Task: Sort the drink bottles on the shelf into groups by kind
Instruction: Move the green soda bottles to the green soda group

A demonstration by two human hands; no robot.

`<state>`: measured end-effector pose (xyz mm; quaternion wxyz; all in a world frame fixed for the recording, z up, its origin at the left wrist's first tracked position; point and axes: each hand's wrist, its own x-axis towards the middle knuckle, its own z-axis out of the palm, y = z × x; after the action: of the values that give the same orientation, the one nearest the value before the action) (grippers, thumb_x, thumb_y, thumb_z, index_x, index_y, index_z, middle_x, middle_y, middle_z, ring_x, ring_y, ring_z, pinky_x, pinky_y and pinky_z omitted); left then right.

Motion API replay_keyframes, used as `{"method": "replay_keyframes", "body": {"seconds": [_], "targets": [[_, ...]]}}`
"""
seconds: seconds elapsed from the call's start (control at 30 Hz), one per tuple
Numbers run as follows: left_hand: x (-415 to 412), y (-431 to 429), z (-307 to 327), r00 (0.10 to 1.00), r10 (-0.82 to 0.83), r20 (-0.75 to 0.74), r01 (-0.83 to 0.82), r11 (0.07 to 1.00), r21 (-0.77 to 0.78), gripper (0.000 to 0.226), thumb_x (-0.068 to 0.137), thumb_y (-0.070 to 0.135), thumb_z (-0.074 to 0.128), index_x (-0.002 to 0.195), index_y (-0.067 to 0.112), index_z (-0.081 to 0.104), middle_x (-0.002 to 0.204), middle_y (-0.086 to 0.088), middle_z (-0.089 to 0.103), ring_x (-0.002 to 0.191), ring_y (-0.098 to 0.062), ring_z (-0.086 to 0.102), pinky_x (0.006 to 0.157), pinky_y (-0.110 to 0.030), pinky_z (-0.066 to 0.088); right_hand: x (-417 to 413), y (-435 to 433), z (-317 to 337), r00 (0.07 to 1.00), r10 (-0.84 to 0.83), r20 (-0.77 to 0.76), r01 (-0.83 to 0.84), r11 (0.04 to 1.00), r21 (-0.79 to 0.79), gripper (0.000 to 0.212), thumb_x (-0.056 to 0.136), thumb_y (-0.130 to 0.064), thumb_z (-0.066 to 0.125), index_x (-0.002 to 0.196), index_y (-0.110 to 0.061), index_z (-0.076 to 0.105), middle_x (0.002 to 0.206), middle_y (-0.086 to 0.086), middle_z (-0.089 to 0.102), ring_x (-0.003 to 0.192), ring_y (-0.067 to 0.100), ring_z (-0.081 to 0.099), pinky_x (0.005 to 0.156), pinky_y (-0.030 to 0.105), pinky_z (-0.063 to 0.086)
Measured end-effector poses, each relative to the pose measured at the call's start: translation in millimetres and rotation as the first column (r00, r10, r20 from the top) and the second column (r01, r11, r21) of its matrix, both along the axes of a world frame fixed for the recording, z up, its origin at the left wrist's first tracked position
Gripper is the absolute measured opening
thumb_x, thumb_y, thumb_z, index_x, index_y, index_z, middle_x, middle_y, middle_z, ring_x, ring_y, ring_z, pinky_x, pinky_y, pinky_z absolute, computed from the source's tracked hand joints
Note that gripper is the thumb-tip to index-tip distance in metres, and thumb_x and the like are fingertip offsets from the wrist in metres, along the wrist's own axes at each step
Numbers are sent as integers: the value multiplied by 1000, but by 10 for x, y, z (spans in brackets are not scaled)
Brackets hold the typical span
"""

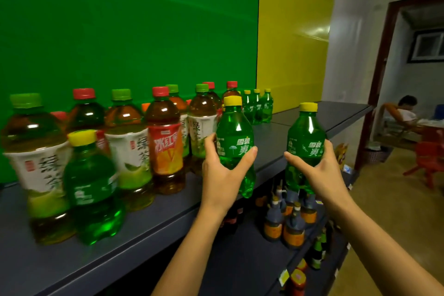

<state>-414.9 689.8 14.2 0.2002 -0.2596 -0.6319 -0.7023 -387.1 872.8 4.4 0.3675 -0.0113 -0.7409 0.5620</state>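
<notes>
My left hand grips a green soda bottle with a yellow cap, held over the front edge of the grey shelf. My right hand grips a second green soda bottle, off the shelf's front edge. Another green soda bottle stands at the front left. Behind it, mixed together, stand green-capped tea bottles with white labels and red-capped iced tea bottles with red labels. Three small green soda bottles stand together at the far back.
A green panel and a yellow panel back the shelf. Lower shelves hold dark sauce bottles and jars. At the right, a doorway opens on a seated person and red stools.
</notes>
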Motion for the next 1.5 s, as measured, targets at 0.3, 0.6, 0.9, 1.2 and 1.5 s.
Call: {"method": "replay_keyframes", "body": {"seconds": [0.3, 0.6, 0.9, 1.2, 1.5], "targets": [[-873, 852, 115, 999, 36, 31, -37, 999, 32, 50, 74, 28, 73, 114, 39, 44, 100, 28, 62, 93, 13, 58, 80, -15, 50, -1145, 779, 185, 993, 114, -3, -114, 993, 12, 68, 75, -25, 72, 129, -20, 31, 104, -21, 51, 96, -4, 53, 89, 31, 48], [-1453, 1529, 131, 983, 179, 41, -177, 983, -39, 52, 76, 18, 72, 107, 43, 39, 98, 35, 52, 91, 27, 49, 71, 5, 36, -2055, 1305, 142, 958, 282, 46, -283, 959, 16, 60, 79, -26, 69, 120, -32, 26, 103, -25, 50, 91, -7, 53, 81, 24, 48], [-2106, 2182, 220, 916, 399, 33, -397, 916, -52, 60, 72, 21, 76, 120, 23, 40, 102, 19, 60, 88, 12, 59, 78, -10, 45, -3105, 1788, 181, 843, 528, 104, -533, 846, 25, 92, 70, -44, 73, 140, -22, 18, 135, -5, 46, 125, 15, 46, 106, 46, 39], [-2882, 2353, 110, 815, 580, 2, -553, 778, -296, 76, 65, 27, 82, 123, 17, 34, 115, -2, 62, 105, -16, 60, 94, -36, 49, -3892, 1851, 48, 714, 678, 173, -673, 733, -98, 85, 80, -16, 69, 141, -14, 11, 140, 11, 44, 124, 22, 48, 105, 43, 41], [-3321, 2314, -74, 771, 628, 108, -576, 760, -301, 75, 70, 17, 78, 127, 11, 28, 118, -1, 55, 109, -14, 55, 96, -28, 44, -4217, 1845, -19, 724, 651, 227, -670, 742, 10, 93, 81, -29, 68, 144, -14, 1, 153, 10, 18, 139, 22, 24, 105, 28, 26]]}}
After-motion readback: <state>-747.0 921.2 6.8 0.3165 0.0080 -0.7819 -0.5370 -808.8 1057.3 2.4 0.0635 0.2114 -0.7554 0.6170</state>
